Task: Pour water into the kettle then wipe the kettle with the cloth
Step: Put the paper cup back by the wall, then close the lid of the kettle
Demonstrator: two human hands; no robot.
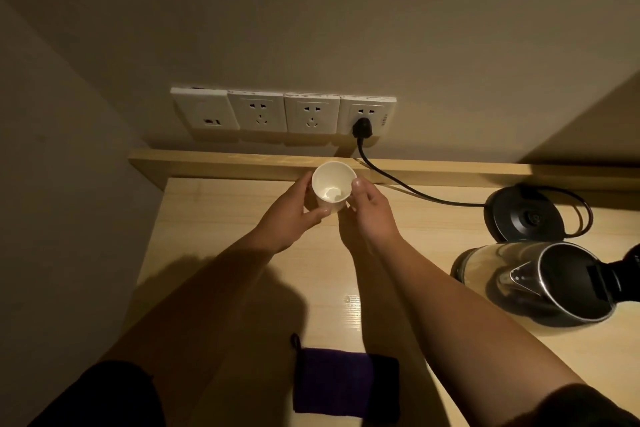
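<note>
**user_kettlewatch:** Looking at where this person is at: both hands are wrapped round a small white paper-looking cup (331, 188) at the back of the pale wooden tabletop (221, 253). The left hand (291, 215) has its fingers curled round the cup's left side, the right hand (367, 215) pinches the right side with the thumb up at the rim. The cup tilts toward the camera, and the inside looks pretty much empty, maybe a little wet patch at the bottom. Hard to say for sure in this dim light.

**user_dimlamp:** So is the pour done or not started?

**user_kettlewatch:** My guess is done, judging by the near-empty cup, but the water level can't be seen. The glass-bodied electric kettle with the black lid and handle (540, 281) stands off to the right, well apart from the cup, lid looking closed. It's off its round black power base (524, 215), which sits just behind it, cord (398, 184) running up to the black plug (362, 127) in the white wall socket strip (284, 111).

**user_dimlamp:** And the wiping?

**user_kettlewatch:** Not begun. The dark purple folded cloth (346, 381) lies flat at the near edge, between the forearms, with nobody touching it. There's also a small droplet (347, 299) on the table between the cloth and the hands. So what's left is putting the cup down, grabbing the cloth, and wiping the kettle.
</note>
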